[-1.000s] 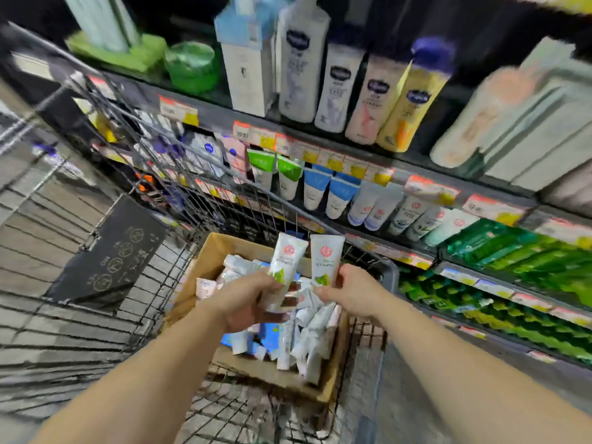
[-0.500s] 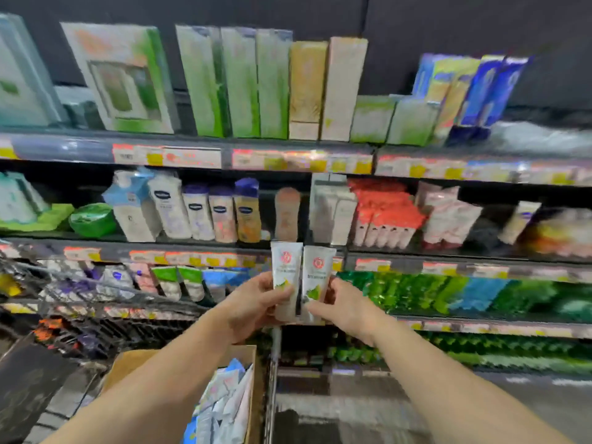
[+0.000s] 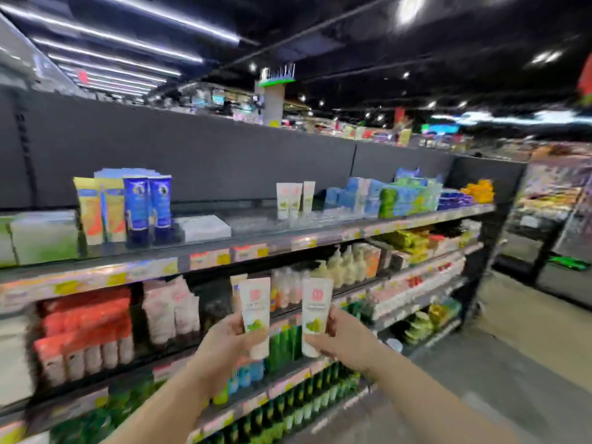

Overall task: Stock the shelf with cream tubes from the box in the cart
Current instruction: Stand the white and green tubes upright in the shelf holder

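The left hand [image 3: 224, 339] holds one white cream tube [image 3: 255, 318] with its fingers curled round it. The right hand [image 3: 339, 338] holds another tube [image 3: 315, 317] the same way. Each tube stands up, with a red mark and green picture; the words are too blurry to read. Farther back, three matching tubes [image 3: 293, 198] stand on the top shelf [image 3: 256, 241].

Dark ceiling [image 3: 368, 43] w/ strip lights [image 3: 128, 30], grey floor [image 3: 512, 363], stocked store aisles.
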